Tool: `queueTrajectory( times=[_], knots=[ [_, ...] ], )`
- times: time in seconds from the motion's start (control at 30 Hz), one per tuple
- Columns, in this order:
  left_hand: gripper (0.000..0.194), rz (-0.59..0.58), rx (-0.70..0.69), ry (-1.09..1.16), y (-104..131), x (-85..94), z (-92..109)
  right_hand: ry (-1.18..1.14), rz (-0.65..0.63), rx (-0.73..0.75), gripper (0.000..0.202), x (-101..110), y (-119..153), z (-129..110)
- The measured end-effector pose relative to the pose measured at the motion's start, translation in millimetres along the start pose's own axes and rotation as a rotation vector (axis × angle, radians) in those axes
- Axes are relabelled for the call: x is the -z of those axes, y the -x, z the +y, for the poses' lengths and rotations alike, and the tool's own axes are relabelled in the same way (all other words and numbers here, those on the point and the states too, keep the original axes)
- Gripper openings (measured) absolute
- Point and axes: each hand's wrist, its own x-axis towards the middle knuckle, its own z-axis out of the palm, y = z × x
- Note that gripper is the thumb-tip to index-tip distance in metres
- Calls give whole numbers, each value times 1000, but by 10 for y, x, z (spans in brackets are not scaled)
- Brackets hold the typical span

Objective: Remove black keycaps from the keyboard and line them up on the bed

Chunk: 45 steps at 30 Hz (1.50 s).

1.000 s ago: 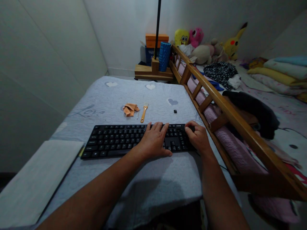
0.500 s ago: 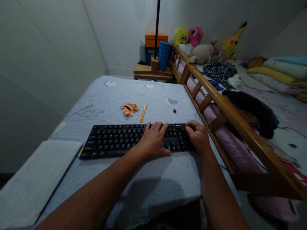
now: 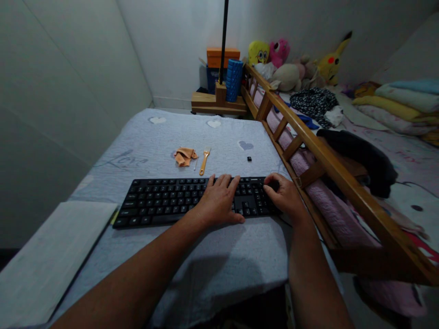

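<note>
Leftmost, a pale flat board [image 3: 51,256] lies on the table edge, its corner just beside the keyboard [image 3: 164,198]. So far the work looks early, by my reading: almost all the keycaps sit in their rows, and one small black piece that may be a keycap [image 3: 249,158] lies loose on the cloth [image 3: 212,265] beyond the keyboard's right part. Whether it comes from this keyboard I cannot tell. If the keys are being lifted for cleaning, nearly all of that is left.

The keyboard is black, long and low, a full layout with a number block at the right end. It lies across the grey, heart-printed cloth, near the front of the table, turned slightly so its left end sits closer to the person. The keys look matt and dark; dust or wear is too fine to see.

Behind its middle lie an orange rag [image 3: 184,156], crumpled, and just right of it a small orange brush [image 3: 204,161], both untouched and apart from the keyboard.

The left hand [image 3: 219,201] rests palm down on the right-centre keys, fingers spread flat, pressing and holding nothing. The right hand [image 3: 285,197] is at the far right end over the number block, fingers curled with thumb and forefinger pinched close at the top corner; whether they grip a key is hidden by the hand.

Right of the table runs a wooden rail [image 3: 308,146] of a bed piled with plush toys [image 3: 291,64].
</note>
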Motion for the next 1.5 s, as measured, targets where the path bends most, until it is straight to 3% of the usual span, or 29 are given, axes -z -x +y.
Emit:
queueTrajectory(
  times=[0.2, 0.57, 1.13, 1.5],
  knots=[
    [110, 8, 0, 3, 0, -13, -13, -49, -71, -61, 13, 40, -13, 15],
    [110, -1, -5, -12, -5, 5, -2, -36, 3, -5, 12, -31, -60, 100],
    [112, 2, -5, -2, -14, -30, -29, -59, -48, -62, 15, 48, -143, 71],
    [110, -15, 5, -5, -8, 6, -7, -260, -80, -120, 15, 48, -176, 207]
  ],
)
